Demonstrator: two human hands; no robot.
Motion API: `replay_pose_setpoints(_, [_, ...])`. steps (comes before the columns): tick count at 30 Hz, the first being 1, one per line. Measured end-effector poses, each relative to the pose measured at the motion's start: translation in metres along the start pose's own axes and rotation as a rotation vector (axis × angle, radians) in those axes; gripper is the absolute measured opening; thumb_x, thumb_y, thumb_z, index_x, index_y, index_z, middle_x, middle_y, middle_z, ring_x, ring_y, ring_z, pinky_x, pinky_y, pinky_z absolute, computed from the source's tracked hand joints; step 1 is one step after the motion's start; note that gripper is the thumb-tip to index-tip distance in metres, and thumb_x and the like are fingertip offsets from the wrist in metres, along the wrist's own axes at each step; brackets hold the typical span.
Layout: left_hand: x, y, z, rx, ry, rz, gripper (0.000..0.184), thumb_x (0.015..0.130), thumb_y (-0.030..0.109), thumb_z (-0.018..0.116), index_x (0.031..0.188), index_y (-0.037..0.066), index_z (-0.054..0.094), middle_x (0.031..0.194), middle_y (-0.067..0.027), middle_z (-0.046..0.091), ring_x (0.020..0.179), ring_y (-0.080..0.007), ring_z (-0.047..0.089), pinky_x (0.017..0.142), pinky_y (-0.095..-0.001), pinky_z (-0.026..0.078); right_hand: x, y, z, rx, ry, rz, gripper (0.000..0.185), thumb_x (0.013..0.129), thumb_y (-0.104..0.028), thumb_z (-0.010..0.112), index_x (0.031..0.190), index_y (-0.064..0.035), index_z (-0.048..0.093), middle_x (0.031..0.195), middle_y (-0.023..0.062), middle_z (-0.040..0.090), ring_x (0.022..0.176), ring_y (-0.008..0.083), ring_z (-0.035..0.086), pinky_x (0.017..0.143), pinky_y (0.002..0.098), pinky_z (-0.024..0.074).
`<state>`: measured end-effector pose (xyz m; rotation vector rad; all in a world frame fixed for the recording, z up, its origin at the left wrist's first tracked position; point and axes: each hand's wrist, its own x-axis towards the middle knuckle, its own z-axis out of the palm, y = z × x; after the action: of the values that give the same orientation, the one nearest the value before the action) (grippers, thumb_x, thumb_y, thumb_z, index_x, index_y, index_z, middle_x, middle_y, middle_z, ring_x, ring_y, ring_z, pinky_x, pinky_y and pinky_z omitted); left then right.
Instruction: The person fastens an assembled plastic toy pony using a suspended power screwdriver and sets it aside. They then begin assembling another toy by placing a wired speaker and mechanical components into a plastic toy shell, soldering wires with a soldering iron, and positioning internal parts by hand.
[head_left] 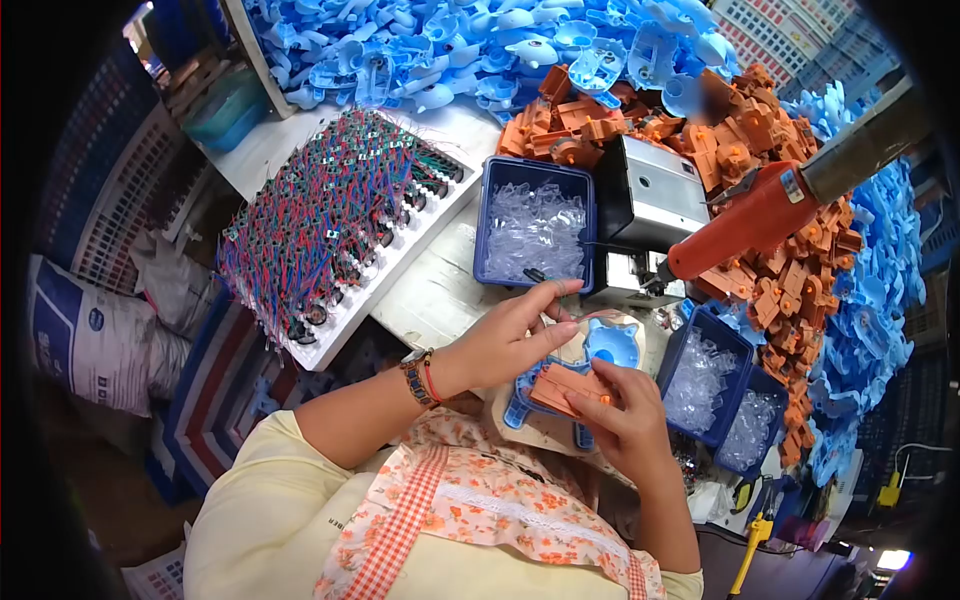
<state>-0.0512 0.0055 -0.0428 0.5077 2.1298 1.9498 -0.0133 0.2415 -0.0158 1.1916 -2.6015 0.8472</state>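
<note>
My right hand (pixel 632 418) grips an orange plastic housing (pixel 562 388), its fingers bent over the part's right end. Beneath the housing, a light-blue animal-shaped plastic shell (pixel 613 345) lies hollow side up on a pale work block (pixel 500 408). My left hand (pixel 515 338), with bracelets at the wrist, is just above and left of the shell. Its fingers are drawn together near the edge of a blue bin (pixel 483 255) of clear plastic pieces (pixel 535 222). Thin reddish wire shows near those fingertips, but what they hold is too small to make out.
A red-handled powered tool (pixel 745 222) hangs over a metal box (pixel 655 190). At left sits a white tray (pixel 400 280) of wired circuit boards. Orange parts (pixel 780 290) and blue shells (pixel 440 45) are heaped behind. Small bins (pixel 708 380) stand at right.
</note>
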Motion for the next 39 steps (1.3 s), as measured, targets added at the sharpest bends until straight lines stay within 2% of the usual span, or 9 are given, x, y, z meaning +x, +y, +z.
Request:
replay_pose_setpoints(9, [-0.005,0.019,-0.005,0.124,-0.007,-0.074,0.064,0.096,0.030,0.060,0.148,0.005,0.034,0.109,-0.0105,0.061,0.091,-0.0148,0.060,0.079,-0.0294,0.049,0.004,0.001,0.000,-0.011,-0.082,0.007,0.043,0.068,-0.003,0.073,0.108,-0.0196,0.072,0.118,0.0155,0.060,0.097,0.0318,0.060,0.082,0.0439,0.0485])
replay_pose_setpoints(12, [-0.006,0.018,-0.007,0.147,-0.015,-0.080,0.073,0.090,0.033,0.066,0.149,0.005,0.032,0.110,-0.0125,0.061,0.091,-0.0198,0.061,0.079,-0.0341,0.049,0.004,0.002,-0.004,-0.058,-0.136,0.006,0.046,0.069,-0.003,0.072,0.112,-0.0204,0.070,0.122,0.0159,0.059,0.102,0.0327,0.060,0.086,0.0460,0.0485])
replay_pose_setpoints(17, [-0.009,0.024,-0.006,0.466,-0.035,0.069,0.089,0.080,0.032,0.073,0.152,0.005,0.027,0.121,-0.0229,0.057,0.102,-0.0364,0.056,0.092,-0.0437,0.045,0.000,-0.003,-0.009,-0.113,-0.186,0.034,0.048,0.072,-0.010,0.073,0.118,-0.0208,0.067,0.128,0.0165,0.057,0.110,0.0335,0.058,0.095,0.0509,0.0446])
replay_pose_setpoints(21, [-0.010,0.019,0.002,0.577,-0.014,0.239,0.097,0.077,0.033,0.076,0.153,0.004,0.025,0.132,-0.0284,0.048,0.114,-0.0436,0.049,0.101,-0.0458,0.039,-0.007,-0.010,-0.018,-0.169,-0.016,0.266,0.042,0.070,-0.023,0.079,0.110,-0.0158,0.070,0.115,0.0125,0.061,0.103,0.0300,0.058,0.093,0.0474,0.0409])
replay_pose_setpoints(23, [-0.010,0.016,0.005,0.596,-0.033,0.251,0.099,0.076,0.037,0.078,0.152,0.002,0.025,0.136,-0.0277,0.045,0.118,-0.0438,0.047,0.101,-0.0468,0.038,-0.013,-0.009,-0.019,-0.196,0.029,0.352,0.041,0.068,-0.028,0.082,0.105,-0.0135,0.072,0.105,0.0093,0.062,0.097,0.0277,0.057,0.089,0.0447,0.0395])
replay_pose_setpoints(24, [-0.010,0.014,0.006,0.606,-0.042,0.260,0.101,0.075,0.038,0.078,0.152,0.002,0.025,0.138,-0.0273,0.043,0.121,-0.0439,0.045,0.102,-0.0473,0.038,-0.014,-0.008,-0.014,-0.148,0.090,0.352,0.039,0.066,-0.030,0.083,0.100,-0.0139,0.074,0.089,0.0038,0.059,0.086,0.0241,0.055,0.080,0.0411,0.0375])
replay_pose_setpoints(28, [-0.008,0.013,0.009,0.708,-0.064,0.294,0.106,0.073,0.046,0.079,0.152,0.001,0.025,0.142,-0.0261,0.041,0.125,-0.0432,0.044,0.102,-0.0480,0.037,-0.021,-0.015,-0.009,-0.257,0.084,0.369,0.038,0.070,-0.030,0.082,0.104,-0.0145,0.074,0.076,0.0008,0.052,0.078,0.0207,0.052,0.073,0.0392,0.0349])
replay_pose_setpoints(34, [-0.005,0.016,0.008,0.743,-0.047,0.285,0.107,0.073,0.050,0.078,0.152,0.001,0.025,0.143,-0.0255,0.041,0.126,-0.0425,0.044,0.103,-0.0471,0.036,-0.027,-0.007,-0.004,-0.231,0.041,0.384,0.039,0.071,-0.031,0.081,0.105,-0.0134,0.073,0.075,0.0010,0.052,0.078,0.0211,0.051,0.073,0.0397,0.0342])
replay_pose_setpoints(39, [-0.009,0.019,0.007,0.695,-0.049,0.261,0.106,0.073,0.050,0.078,0.151,0.001,0.027,0.141,-0.0253,0.043,0.121,-0.0416,0.047,0.101,-0.0458,0.038,-0.011,-0.018,-0.016,-0.271,0.188,0.327,0.033,0.073,-0.025,0.080,0.102,-0.0124,0.071,0.099,0.0072,0.061,0.096,0.0253,0.056,0.084,0.0430,0.0362])
